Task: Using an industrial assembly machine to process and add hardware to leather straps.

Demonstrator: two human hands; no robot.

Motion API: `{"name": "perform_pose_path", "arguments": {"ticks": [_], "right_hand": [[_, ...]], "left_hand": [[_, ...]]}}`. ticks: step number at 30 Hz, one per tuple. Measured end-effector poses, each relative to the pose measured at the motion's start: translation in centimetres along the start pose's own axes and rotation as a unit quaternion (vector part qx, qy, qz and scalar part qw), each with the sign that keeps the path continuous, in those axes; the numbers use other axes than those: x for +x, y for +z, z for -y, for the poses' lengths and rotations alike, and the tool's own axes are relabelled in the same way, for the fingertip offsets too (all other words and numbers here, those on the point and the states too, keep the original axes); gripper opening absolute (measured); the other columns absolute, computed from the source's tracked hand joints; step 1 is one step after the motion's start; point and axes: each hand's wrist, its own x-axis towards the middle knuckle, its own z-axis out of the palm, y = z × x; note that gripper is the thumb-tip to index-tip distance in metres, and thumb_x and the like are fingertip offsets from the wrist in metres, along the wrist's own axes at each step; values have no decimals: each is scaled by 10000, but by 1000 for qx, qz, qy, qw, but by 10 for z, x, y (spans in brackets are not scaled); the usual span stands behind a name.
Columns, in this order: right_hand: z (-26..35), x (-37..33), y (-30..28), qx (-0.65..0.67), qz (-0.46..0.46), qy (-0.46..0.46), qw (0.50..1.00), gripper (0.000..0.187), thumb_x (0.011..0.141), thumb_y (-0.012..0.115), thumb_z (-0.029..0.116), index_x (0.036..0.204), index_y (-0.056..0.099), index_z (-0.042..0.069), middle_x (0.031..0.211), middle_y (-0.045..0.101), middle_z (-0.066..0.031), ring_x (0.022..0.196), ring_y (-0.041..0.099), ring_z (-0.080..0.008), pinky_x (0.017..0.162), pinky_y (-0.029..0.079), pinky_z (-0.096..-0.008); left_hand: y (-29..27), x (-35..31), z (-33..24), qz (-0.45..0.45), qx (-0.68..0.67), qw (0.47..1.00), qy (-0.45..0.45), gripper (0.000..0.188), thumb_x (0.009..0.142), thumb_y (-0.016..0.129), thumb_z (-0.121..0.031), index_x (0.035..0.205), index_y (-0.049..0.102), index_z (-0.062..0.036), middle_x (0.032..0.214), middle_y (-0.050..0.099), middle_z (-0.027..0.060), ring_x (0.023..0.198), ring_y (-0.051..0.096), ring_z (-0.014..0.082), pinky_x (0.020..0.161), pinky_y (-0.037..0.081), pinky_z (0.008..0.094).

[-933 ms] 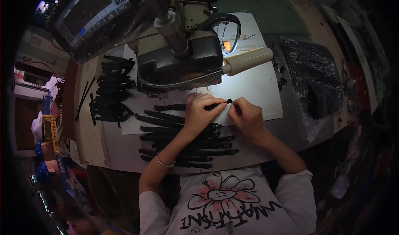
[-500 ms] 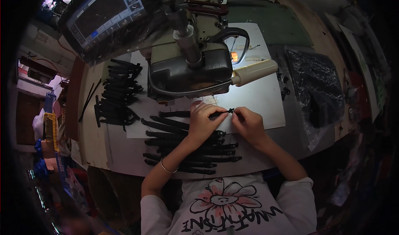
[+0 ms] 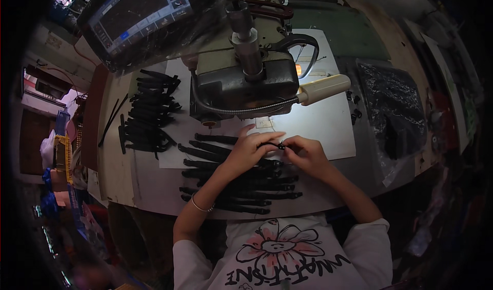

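1. Black, narrow, flexible strip [image 3: 268, 143] lies between the person's two hands, above the lower edge of a white flat sheet [image 3: 336, 128] on a grey smooth-topped desk [image 3: 354, 182].
2. The bare left hand [image 3: 246, 152] has its grip clamped on the strip, thumb and fingers together, with the strip's end pointing toward the other hand.
3. The bare right hand [image 3: 307, 157] has its grip pinched together on a small dark piece [image 3: 281, 146] at that end; whether piece and strip are joined cannot be told.
4. A silvery thin bracelet [image 3: 202, 206] circles the left wrist.
5. Black long fabric bands [image 3: 251, 193] lie roughly side by side below and left of the hands, partly under the left forearm.
6. A black stacked heap of similar bands [image 3: 151, 110] lies farther left.
7. Beyond the hands stands a dark-and-beige metal machine head [image 3: 245, 87], with a cream cylindrical lamp [image 3: 325, 89] at its right lighting the sheet.
8. A clear plastic bag with dark contents [image 3: 393, 102] lies to the right, near some small black scattered bits [image 3: 355, 114].
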Motion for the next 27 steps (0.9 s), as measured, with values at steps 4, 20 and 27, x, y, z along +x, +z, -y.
{"name": "perform_pose_path", "arguments": {"ticks": [4,20,27], "right_hand": [[1,2,1,14,20,9,1000,150,796,586,55,928,582,-16,731,608,-79,626,585,-97,580,465,-217],[4,15,6,-63,6,-93,994,91,801,591,55,878,589,7,735,548,-84,656,518,-180,604,418,-289],[-3,11,11,-25,-3,1,1000,108,773,630,66,856,586,12,736,547,-85,673,517,-194,614,418,-295]], "left_hand": [[-10,2,3,61,31,998,13,162,781,634,-186,909,639,-87,803,643,22,807,587,146,1048,162,403],[-10,-6,3,-56,13,998,27,127,719,692,-183,792,647,-90,744,624,17,746,584,161,1019,229,384],[-12,-4,15,-16,53,997,55,107,752,664,-203,805,664,-110,721,617,20,757,585,160,1025,210,394]]}}
